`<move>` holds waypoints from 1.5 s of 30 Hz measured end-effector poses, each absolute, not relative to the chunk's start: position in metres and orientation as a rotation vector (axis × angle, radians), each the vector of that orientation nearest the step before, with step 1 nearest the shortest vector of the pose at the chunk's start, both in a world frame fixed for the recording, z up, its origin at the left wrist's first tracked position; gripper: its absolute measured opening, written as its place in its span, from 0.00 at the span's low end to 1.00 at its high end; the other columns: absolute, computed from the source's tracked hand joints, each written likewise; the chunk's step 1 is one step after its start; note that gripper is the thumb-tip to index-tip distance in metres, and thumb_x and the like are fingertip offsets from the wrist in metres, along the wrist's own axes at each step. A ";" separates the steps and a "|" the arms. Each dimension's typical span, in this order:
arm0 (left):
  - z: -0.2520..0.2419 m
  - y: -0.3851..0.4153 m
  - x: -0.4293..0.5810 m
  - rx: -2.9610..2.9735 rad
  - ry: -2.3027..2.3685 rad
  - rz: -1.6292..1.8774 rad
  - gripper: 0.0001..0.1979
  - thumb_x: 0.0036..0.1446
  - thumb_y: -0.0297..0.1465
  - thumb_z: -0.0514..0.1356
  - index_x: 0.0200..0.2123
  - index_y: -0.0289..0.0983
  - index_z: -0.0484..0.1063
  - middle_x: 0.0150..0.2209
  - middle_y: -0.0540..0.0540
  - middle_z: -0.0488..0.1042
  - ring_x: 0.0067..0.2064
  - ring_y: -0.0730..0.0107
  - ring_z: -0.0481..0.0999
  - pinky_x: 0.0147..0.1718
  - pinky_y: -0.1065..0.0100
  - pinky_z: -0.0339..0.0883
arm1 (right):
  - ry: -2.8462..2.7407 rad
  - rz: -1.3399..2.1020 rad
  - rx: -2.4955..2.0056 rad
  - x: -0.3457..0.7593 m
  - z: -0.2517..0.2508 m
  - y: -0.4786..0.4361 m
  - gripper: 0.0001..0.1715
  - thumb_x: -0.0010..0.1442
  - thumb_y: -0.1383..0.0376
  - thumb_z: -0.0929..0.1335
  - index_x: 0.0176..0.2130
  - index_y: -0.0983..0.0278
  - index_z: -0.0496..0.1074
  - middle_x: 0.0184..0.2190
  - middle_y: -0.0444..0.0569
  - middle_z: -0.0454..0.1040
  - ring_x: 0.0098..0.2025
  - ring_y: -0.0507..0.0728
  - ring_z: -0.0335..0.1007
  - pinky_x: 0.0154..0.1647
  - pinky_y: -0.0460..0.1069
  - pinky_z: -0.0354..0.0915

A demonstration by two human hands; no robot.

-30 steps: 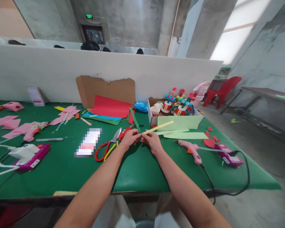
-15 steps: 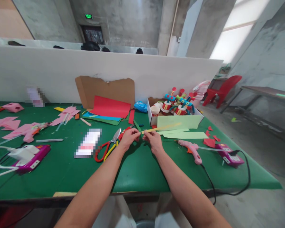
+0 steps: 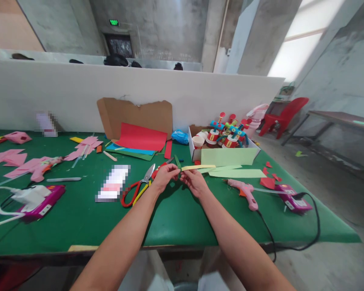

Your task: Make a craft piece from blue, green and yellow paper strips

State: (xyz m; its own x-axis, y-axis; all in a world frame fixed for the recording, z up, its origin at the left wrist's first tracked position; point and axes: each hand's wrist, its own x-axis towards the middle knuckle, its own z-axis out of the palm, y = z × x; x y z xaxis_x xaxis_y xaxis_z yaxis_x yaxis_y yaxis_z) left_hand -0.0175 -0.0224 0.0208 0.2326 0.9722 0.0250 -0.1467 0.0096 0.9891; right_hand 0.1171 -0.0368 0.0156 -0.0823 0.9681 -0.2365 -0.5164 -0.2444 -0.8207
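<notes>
Both hands are close together above the middle of the green table. My left hand [image 3: 168, 175] pinches the joint of two narrow paper strips. A dark green strip [image 3: 177, 162] points up and away from its fingertips. The yellow strip [image 3: 199, 167] stretches to the right, over my right hand [image 3: 194, 181], whose fingers are closed around its near end. Just left of my left hand lie red-handled scissors [image 3: 134, 190], with a yellow-handled tool [image 3: 140, 195] beside them. Light green paper strips [image 3: 236, 173] lie beyond my right hand.
A pink glue gun [image 3: 245, 194] and purple power strip [image 3: 294, 198] are on the right. Behind stands a box [image 3: 197, 154] of paper-cup figures. Coloured paper sheets [image 3: 142, 136] lie at the back. Another glue gun [image 3: 40, 171] and power strip [image 3: 53, 200] occupy the left.
The yellow strip's free end has swung lower and lies flatter, and it looks shorter now. The right hand's fingers have shifted slightly under it; the left hand has barely moved.
</notes>
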 end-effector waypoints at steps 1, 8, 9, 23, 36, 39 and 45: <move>0.021 -0.022 -0.018 1.218 0.929 1.106 0.16 0.38 0.39 0.67 0.23 0.35 0.66 0.18 0.55 0.65 0.21 0.78 0.64 0.23 0.73 0.58 | -0.667 1.604 -0.947 0.117 0.016 -0.037 0.11 0.43 0.65 0.76 0.26 0.66 0.72 0.19 0.41 0.71 0.21 0.46 0.66 0.29 0.43 0.70; 0.021 -0.022 -0.017 1.231 0.953 1.119 0.17 0.38 0.39 0.67 0.22 0.35 0.65 0.18 0.55 0.65 0.20 0.79 0.64 0.22 0.74 0.58 | -0.671 1.614 -0.923 0.117 0.018 -0.038 0.12 0.40 0.66 0.77 0.26 0.67 0.73 0.19 0.42 0.72 0.21 0.46 0.67 0.28 0.43 0.70; 0.021 -0.022 -0.017 1.236 0.957 1.117 0.17 0.38 0.40 0.67 0.22 0.35 0.65 0.18 0.55 0.65 0.20 0.79 0.64 0.22 0.74 0.58 | -0.664 1.610 -0.924 0.117 0.017 -0.038 0.12 0.39 0.66 0.77 0.26 0.67 0.73 0.19 0.42 0.72 0.21 0.47 0.67 0.28 0.43 0.69; 0.017 -0.021 -0.017 1.223 0.982 1.122 0.17 0.37 0.42 0.66 0.23 0.35 0.68 0.18 0.53 0.67 0.20 0.78 0.64 0.21 0.73 0.57 | -0.805 1.557 -0.903 0.119 0.015 -0.039 0.18 0.35 0.59 0.78 0.25 0.66 0.72 0.18 0.39 0.70 0.21 0.46 0.66 0.27 0.43 0.67; 0.020 -0.027 -0.013 1.314 0.931 1.076 0.16 0.40 0.38 0.66 0.30 0.34 0.71 0.23 0.52 0.69 0.22 0.78 0.65 0.21 0.74 0.58 | -0.723 1.368 -0.989 0.115 0.013 -0.035 0.13 0.39 0.61 0.75 0.25 0.65 0.72 0.16 0.38 0.69 0.19 0.47 0.64 0.25 0.45 0.66; 0.021 -0.028 -0.010 1.292 0.920 1.055 0.18 0.40 0.40 0.67 0.31 0.35 0.69 0.24 0.52 0.70 0.22 0.78 0.65 0.22 0.74 0.58 | -0.713 1.356 -0.995 0.114 0.012 -0.034 0.12 0.39 0.60 0.74 0.24 0.64 0.72 0.16 0.39 0.69 0.19 0.48 0.64 0.25 0.45 0.66; 0.020 -0.025 -0.010 1.256 1.008 1.153 0.16 0.41 0.42 0.66 0.25 0.35 0.69 0.20 0.53 0.67 0.21 0.78 0.64 0.21 0.73 0.57 | -0.749 1.388 -0.996 0.114 0.014 -0.036 0.12 0.39 0.61 0.75 0.24 0.64 0.72 0.16 0.38 0.69 0.19 0.47 0.63 0.25 0.44 0.66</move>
